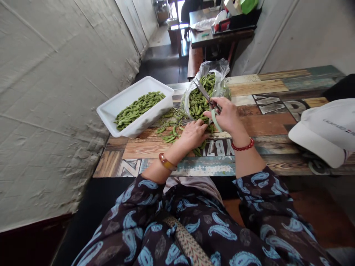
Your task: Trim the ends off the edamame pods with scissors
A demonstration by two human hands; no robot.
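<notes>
Wrapped round green-handled scissors, my right hand holds them with the blades pointing up and left over a clear plastic bag full of green pods. My left hand lies low beside the bag's mouth, fingers bent over pods on the table; what they grip, if anything, is hidden. Loose pods and stem bits are scattered left of that hand. A white plastic tub with many pods in it stands further left.
The patchwork-patterned table runs across the view. A white cap rests at its right end. A rough white wall rises at the left. Behind is another table with bags and boxes, and a dark figure stands farther back.
</notes>
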